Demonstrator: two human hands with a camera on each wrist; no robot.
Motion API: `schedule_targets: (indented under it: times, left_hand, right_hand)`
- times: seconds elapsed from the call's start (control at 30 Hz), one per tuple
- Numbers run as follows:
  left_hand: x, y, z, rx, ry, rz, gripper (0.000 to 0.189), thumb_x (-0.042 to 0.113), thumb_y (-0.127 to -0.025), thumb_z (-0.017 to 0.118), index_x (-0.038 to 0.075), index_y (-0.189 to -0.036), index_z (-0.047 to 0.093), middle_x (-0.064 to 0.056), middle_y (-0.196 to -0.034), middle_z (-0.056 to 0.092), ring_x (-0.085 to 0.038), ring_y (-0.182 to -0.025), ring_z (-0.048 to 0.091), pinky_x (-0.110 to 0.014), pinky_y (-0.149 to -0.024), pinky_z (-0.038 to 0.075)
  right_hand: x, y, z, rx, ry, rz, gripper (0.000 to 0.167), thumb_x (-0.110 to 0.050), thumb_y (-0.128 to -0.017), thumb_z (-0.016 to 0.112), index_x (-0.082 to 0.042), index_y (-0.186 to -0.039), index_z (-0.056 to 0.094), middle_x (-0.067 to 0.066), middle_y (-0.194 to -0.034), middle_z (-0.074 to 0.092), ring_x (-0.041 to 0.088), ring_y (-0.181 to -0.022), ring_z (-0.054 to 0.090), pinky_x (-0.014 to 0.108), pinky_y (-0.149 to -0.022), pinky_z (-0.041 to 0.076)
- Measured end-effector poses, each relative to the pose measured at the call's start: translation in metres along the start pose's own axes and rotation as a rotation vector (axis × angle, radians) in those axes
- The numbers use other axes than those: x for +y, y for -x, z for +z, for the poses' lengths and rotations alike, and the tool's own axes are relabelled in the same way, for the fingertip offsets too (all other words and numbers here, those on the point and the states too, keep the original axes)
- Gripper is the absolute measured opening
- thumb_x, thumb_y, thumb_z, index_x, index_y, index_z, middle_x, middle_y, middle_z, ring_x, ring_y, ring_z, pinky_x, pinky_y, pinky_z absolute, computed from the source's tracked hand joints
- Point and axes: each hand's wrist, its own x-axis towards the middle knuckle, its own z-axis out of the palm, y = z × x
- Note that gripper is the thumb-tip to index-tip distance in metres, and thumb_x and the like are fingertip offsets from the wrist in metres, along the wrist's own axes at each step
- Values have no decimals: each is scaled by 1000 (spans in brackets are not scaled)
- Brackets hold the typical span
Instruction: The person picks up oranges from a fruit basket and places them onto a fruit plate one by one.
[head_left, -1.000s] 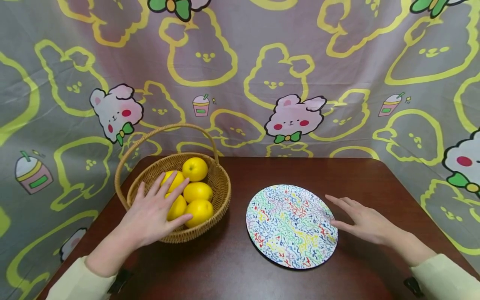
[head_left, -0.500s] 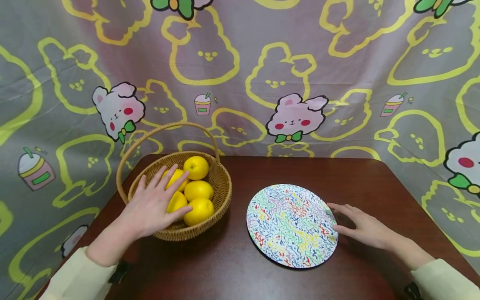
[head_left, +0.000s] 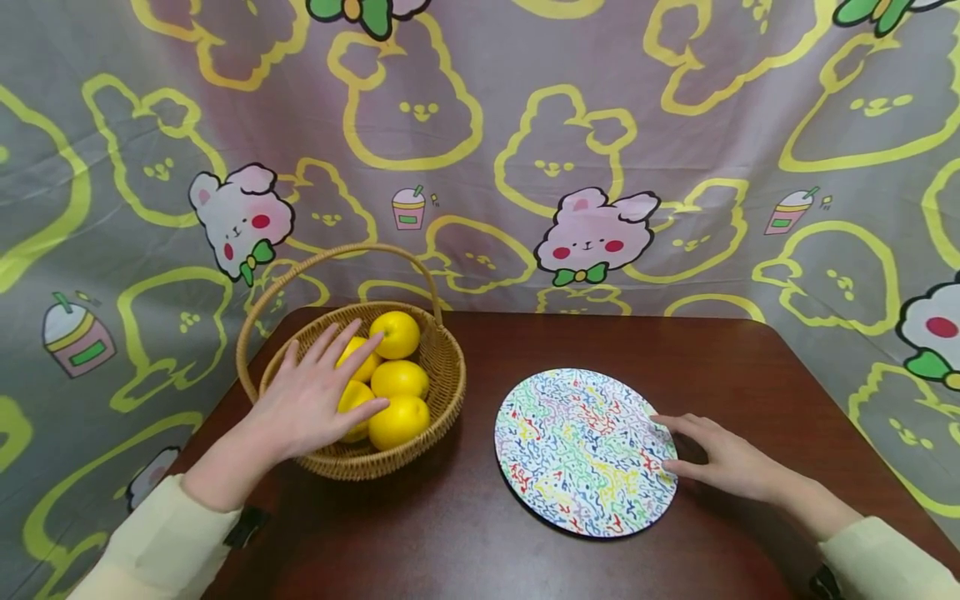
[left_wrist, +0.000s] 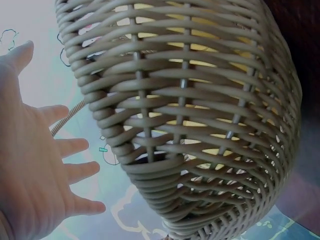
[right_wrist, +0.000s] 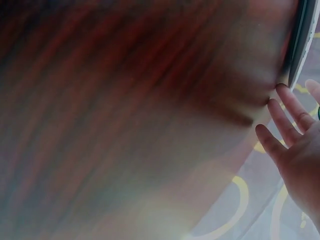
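Fingers spread on left hand [head_left: 311,404], held over one round tan wicker basket [head_left: 390,461] with arched handle; they partly block the five visible glossy yellow fruits [head_left: 401,381] inside. Left wrist view adds palm, apart from rim, plus outer weave; fruit only yellow through gaps. Next, one flat round white disc with multicoloured squiggles [head_left: 585,452] on dark red-brown table [head_left: 420,533]. Right hand [head_left: 729,460]: fingers and thumb apart at disc's right edge, contact unclear. Right wrist view adds fingers spaced, separate. Behind: grey yellow-outlined cloth [head_left: 480,50].
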Motion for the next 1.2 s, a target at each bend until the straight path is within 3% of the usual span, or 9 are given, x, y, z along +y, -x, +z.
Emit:
schedule_targets:
  times: [0.37, 0.9, 1.2]
  left_hand:
    - [-4, -12, 3, 3, 19, -3, 84, 70, -90, 42, 21, -156, 23, -15, -158, 18, -42, -142, 18, -73, -101, 14]
    - [-4, -35, -1, -68, 64, -13, 86, 71, -91, 37, 19, -157, 17, -15, -160, 11, -40, -143, 15, -72, -103, 12]
    - [-5, -46, 1, -90, 158, -44, 84, 66, -92, 45, 21, -157, 17, -14, -160, 12, -39, -143, 14, -72, -104, 10]
  right_hand:
    - [9, -1, 3, 36, -11, -69, 68, -55, -80, 71, -18, -134, 56, -3, -115, 56, 21, -104, 50, 45, -81, 48]
    - [12, -4, 3, 6, -42, -30, 61, -53, -78, 74, -15, -125, 64, 4, -116, 57, 29, -107, 51, 52, -85, 47]
    - [13, -6, 3, 1, -43, -26, 62, -54, -77, 75, -16, -124, 64, 2, -114, 57, 27, -106, 51, 52, -85, 46]
